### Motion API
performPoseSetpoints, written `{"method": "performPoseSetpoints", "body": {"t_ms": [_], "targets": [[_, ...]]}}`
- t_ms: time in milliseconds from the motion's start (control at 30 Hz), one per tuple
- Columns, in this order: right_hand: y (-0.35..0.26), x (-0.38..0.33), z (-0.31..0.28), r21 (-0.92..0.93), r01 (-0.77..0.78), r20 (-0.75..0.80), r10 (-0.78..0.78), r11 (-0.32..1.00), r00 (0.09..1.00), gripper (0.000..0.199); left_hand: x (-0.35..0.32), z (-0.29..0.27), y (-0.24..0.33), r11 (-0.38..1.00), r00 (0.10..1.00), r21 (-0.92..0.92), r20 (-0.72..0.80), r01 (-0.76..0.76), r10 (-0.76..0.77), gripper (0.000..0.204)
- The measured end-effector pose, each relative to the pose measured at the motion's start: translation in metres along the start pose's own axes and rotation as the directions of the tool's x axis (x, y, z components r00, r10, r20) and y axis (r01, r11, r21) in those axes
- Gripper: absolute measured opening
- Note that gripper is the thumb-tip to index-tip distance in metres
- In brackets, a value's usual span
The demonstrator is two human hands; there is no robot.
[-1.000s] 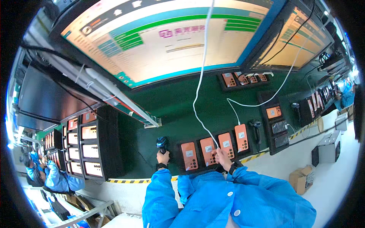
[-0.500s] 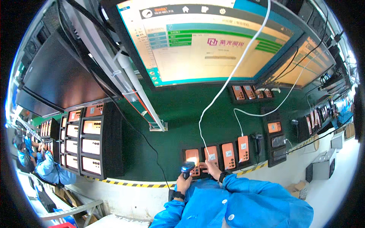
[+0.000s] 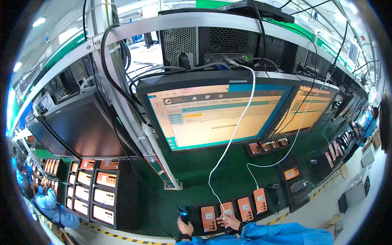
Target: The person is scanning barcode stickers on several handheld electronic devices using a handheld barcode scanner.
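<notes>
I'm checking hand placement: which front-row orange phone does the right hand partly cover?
The second orange rectangular phone from the left: the bare right hand hides its lower part, while the row's other three lie uncovered.

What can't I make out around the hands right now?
In the head view:
Lower tip of the thin white cable: covered by the right hand.
Lower part of the orange rectangular phone behind that hand: covered too.
Grip of the black-and-blue handheld scanner: wrapped by the left hand.
Blue fabric right sleeve: cut off by the lower edge.
</notes>
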State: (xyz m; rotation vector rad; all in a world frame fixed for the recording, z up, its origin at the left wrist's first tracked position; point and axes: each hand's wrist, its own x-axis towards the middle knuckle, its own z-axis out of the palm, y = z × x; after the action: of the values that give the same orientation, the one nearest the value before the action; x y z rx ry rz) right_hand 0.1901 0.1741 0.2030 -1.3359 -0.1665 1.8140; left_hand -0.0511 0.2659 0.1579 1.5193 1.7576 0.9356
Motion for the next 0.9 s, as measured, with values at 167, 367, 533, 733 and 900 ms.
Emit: {"method": "performPoseSetpoints", "body": {"t_ms": [167, 367, 533, 733, 900], "targets": [[-0.005, -0.014, -0.008, -0.158, 0.093, -0.069, -0.104, 0.983, 0.992, 0.029, -0.015, 0.008, 0.089, 0.922, 0.930, 0.132, 0.102, -0.364, 0.352, 0.038], [-0.001, -0.021, -0.019, -0.292, 0.287, -0.109, -0.329, 0.913, 0.938, 0.030, -0.040, 0.079, 0.085, 0.906, 0.935, 0.353, 0.336, -0.235, 0.111, 0.065], [-0.022, -0.021, -0.023, -0.360, 0.300, -0.190, -0.385, 0.883, 0.903, 0.027, -0.012, 0.088, 0.117, 0.922, 0.964, 0.362, 0.165, 0.140, -0.211, 0.057], [-0.047, 0.002, -0.006, -0.719, 0.441, 0.008, -0.629, 0.537, 0.777, 0.019, 0.011, 0.074, 0.037, 0.981, 0.865, -0.131, 0.499, 0.140, -0.057, 0.027], [-0.065, -0.008, 0.044, -0.579, 0.491, -0.027, -0.617, 0.651, 0.787, 0.014, -0.010, 0.024, 0.079, 0.870, 0.755, -0.417, 0.651, 0.263, 0.083, 0.024]]}}
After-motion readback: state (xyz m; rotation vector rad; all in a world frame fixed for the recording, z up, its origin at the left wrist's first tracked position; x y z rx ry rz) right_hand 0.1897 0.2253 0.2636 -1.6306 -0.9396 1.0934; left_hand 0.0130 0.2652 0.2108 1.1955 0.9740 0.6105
